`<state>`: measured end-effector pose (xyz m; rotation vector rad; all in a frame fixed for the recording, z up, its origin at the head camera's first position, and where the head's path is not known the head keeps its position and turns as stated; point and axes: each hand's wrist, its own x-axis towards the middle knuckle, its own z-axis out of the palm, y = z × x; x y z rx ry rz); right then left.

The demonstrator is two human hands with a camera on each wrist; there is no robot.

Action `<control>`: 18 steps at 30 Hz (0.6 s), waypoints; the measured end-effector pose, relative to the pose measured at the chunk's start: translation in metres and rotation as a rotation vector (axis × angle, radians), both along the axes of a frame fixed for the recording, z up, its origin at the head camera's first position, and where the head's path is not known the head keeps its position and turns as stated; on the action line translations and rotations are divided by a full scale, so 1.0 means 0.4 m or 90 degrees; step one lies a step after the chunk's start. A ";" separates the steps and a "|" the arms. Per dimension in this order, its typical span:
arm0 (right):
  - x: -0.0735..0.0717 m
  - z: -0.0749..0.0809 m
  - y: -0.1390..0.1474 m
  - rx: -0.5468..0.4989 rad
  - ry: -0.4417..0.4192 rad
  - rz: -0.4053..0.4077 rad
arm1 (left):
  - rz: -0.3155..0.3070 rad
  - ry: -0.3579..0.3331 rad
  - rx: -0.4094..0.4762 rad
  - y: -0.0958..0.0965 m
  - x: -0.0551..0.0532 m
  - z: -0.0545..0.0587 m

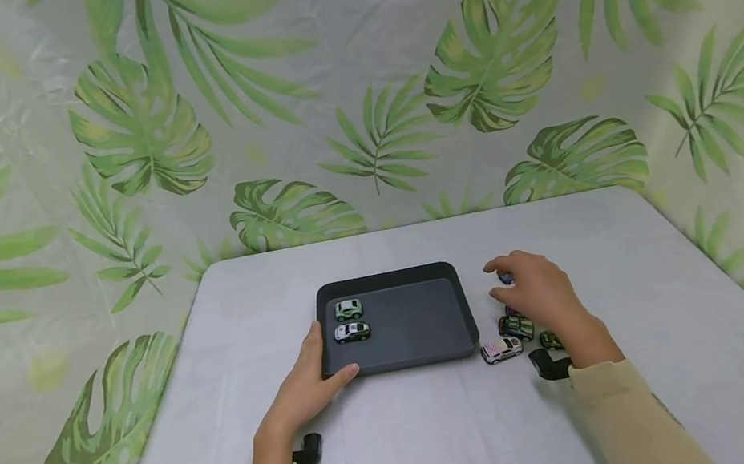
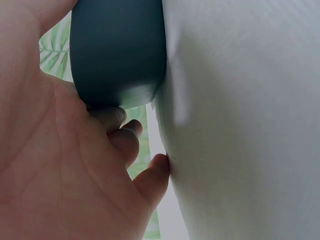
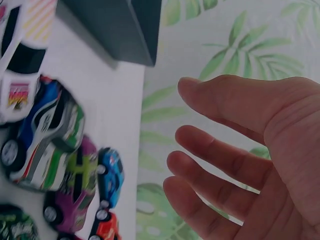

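Note:
My left hand (image 1: pixel 301 393) grips the near left corner of a dark grey tray (image 1: pixel 423 325), its thumb along the front wall and its fingers at the left side. Inside the tray, toward the left, a pale green toy car (image 1: pixel 349 309) is behind a white and dark green toy car (image 1: pixel 352 332). Fingers spread, my right hand (image 3: pixel 240 150) hovers right of the tray, holding nothing. A blue toy car (image 1: pixel 507 278) shows between its thumb and fingers in the head view. Closer to me are a white toy car with pink dots (image 1: pixel 502 350) and a green toy car (image 1: pixel 516 327).
The right wrist view shows a purple and yellow-green toy car (image 3: pixel 80 182), an orange-red toy car (image 3: pixel 106 227) and a dark green toy car (image 3: pixel 17 222) bunched together. A white cloth covers the table (image 1: pixel 405 438); a leaf-print curtain (image 1: pixel 374 61) hangs behind.

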<state>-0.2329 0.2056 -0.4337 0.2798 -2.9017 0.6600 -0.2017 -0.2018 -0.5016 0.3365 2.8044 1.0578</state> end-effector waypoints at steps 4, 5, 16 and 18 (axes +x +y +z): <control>0.010 -0.009 0.022 -0.005 -0.005 0.003 | 0.002 -0.009 -0.005 -0.001 0.000 0.002; 0.012 -0.014 0.028 -0.007 -0.008 0.003 | 0.001 -0.009 -0.003 -0.001 0.000 0.002; 0.024 -0.053 0.075 -0.018 -0.043 0.005 | -0.001 -0.007 -0.001 -0.003 0.002 0.001; 0.025 -0.056 0.080 -0.016 -0.044 0.009 | -0.001 -0.005 0.000 -0.003 0.002 0.000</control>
